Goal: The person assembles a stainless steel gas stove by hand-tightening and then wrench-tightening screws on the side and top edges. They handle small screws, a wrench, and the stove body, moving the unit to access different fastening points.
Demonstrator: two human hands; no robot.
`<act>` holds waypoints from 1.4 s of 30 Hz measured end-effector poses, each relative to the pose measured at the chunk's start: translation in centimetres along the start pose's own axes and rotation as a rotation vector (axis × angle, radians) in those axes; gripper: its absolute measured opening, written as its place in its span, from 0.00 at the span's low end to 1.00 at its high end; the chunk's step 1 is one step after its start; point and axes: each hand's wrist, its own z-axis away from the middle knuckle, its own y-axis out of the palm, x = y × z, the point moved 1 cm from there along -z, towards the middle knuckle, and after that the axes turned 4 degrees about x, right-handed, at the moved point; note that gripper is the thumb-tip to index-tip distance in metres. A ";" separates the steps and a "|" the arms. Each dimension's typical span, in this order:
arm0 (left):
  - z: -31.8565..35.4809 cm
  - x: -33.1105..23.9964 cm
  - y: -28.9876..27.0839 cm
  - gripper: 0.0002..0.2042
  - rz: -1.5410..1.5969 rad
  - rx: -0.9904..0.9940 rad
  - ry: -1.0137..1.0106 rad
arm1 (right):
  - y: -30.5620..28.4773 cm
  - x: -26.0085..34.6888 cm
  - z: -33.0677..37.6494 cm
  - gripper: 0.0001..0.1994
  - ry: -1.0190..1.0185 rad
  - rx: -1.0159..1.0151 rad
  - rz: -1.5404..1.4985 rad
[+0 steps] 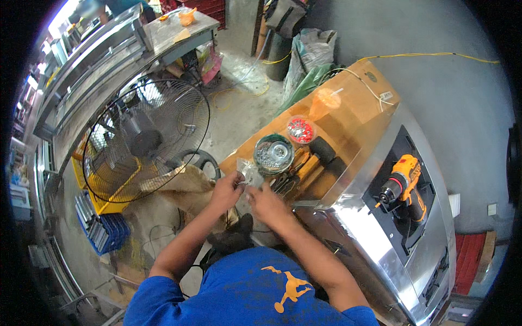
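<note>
Both my hands are close together at the near-left corner of a brown cardboard-topped surface [255, 138]. My left hand [227, 190] has its fingers pinched at the edge of a small clear plastic bag [249, 171]. Just to the right, my right hand [269, 206] is closed with its fingertips near the bag; whatever it may hold is too small to make out. Beyond them stand a round tub of small metal parts [273, 154] and a clear tub of red and silver pieces [300, 130]. Several hand tools [293, 178] lie beside the tubs.
An orange-and-black cordless drill [403, 183] lies on the stainless steel cabinet [375, 239] at right. Dark rolls [324, 152] and an orange plastic bag [325, 102] share the cardboard. Left are a large caged fan [145, 138], a blue crate [111, 233] and a metal workbench [179, 33].
</note>
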 end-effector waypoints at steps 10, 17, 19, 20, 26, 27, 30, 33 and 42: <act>0.7 0.5 -1.2 0.07 -0.231 -0.027 0.184 | 1.3 -3.6 -5.1 0.16 0.100 -0.019 0.301; -0.5 -0.7 0.2 0.07 -0.595 0.017 0.205 | 3.1 -3.6 -6.7 0.13 0.047 -0.091 0.211; -1.0 -0.6 0.2 0.08 -0.619 0.059 0.113 | 3.3 -3.9 -7.4 0.12 0.104 -0.066 0.227; -1.2 -0.5 0.1 0.09 -0.604 0.091 0.065 | 3.5 -4.1 -7.8 0.12 0.139 -0.044 0.232; -1.6 -0.1 -0.2 0.09 -0.605 0.117 -0.018 | 3.9 -4.6 -8.9 0.11 0.149 -0.108 0.271; -1.6 -0.1 -0.1 0.09 -0.600 0.103 -0.013 | 3.9 -4.7 -9.0 0.11 0.158 -0.103 0.286; -1.9 -0.4 0.0 0.08 -0.583 0.059 0.068 | 3.8 -4.8 -8.8 0.11 0.042 -0.275 0.222; -2.2 -0.5 -0.1 0.08 -0.660 0.096 0.076 | 3.8 -4.9 -8.4 0.13 -0.025 -0.276 0.282; -3.0 -0.7 0.0 0.09 -0.640 0.152 -0.037 | 3.9 -5.3 -8.7 0.11 0.017 -0.132 0.213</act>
